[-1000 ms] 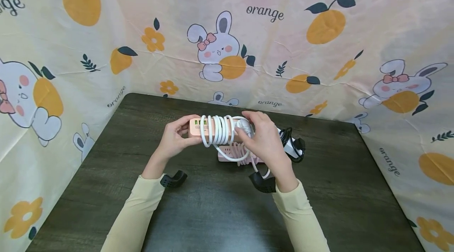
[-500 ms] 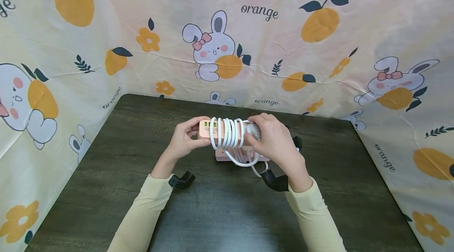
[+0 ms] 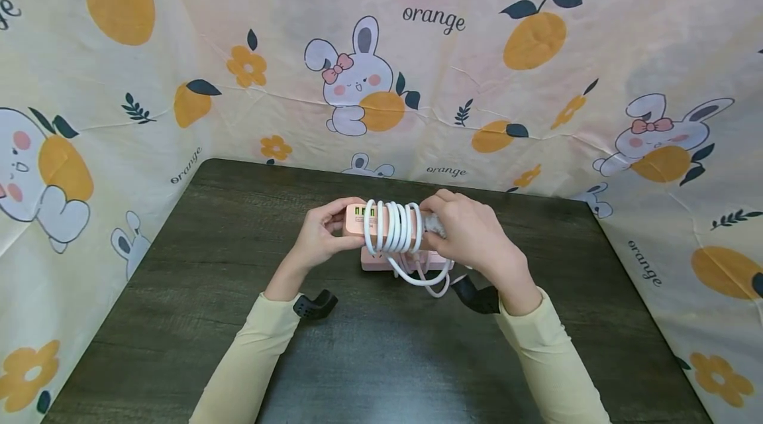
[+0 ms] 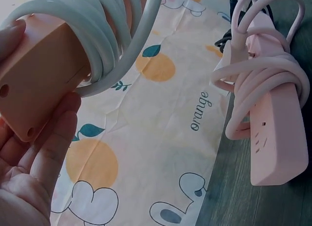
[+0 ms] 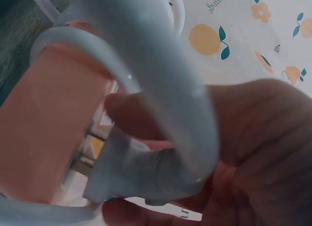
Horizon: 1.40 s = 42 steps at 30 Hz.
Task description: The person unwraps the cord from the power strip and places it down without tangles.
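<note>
Above the dark table, my left hand (image 3: pixel 316 233) holds the left end of a peach power strip (image 3: pixel 354 220), thumb and fingers on opposite sides. A thick white cord (image 3: pixel 401 228) is coiled around the strip, and one loop hangs below it. At the other end my right hand (image 3: pixel 473 228) pinches the cord's white plug (image 5: pixel 131 170) between thumb and fingers. In the right wrist view its metal prongs face the strip, with the plug's body standing a little off it. How far the prongs reach into the strip is hard to tell.
Behind and below lies a pink power strip (image 4: pixel 280 138) wrapped in its own pink cord (image 4: pixel 265 77). A black cord (image 4: pixel 223 44) shows past its far end in the left wrist view. A patterned cloth (image 3: pixel 256 106) rises at the table's (image 3: pixel 357 358) back and sides.
The view has shifted, and both hands with the peach strip stand farther right in it. My right hand has moved from over the strip's end to its side, around the plug.
</note>
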Each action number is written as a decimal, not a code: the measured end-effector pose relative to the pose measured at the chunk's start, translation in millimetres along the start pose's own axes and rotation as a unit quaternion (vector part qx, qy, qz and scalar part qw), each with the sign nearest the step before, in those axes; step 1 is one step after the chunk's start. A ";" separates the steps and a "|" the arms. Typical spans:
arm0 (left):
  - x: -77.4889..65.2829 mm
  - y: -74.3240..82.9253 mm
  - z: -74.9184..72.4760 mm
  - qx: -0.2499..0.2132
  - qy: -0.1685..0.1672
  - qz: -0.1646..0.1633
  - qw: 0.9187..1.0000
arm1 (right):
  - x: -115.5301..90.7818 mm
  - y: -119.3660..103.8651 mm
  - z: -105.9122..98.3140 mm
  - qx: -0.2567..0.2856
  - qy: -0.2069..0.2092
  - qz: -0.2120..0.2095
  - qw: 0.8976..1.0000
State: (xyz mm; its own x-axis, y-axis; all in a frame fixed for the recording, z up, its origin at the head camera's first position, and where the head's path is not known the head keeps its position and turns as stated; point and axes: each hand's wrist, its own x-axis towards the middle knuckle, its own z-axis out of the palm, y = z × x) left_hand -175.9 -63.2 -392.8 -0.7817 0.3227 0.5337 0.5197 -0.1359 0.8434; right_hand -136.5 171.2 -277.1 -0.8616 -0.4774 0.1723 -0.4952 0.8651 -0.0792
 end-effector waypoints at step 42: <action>4.7 2.8 -2.1 0.036 -0.022 0.041 0.998 | 4.4 0.2 17.1 0.032 -0.014 0.022 0.999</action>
State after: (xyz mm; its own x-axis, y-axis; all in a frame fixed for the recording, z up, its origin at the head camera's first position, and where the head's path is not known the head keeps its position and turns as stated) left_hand -178.8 -64.1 -387.7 -0.7209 0.3534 0.5961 0.6056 -0.0971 0.7899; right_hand -142.3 166.7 -293.2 -0.8853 -0.4437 0.1394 -0.4618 0.8743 -0.1497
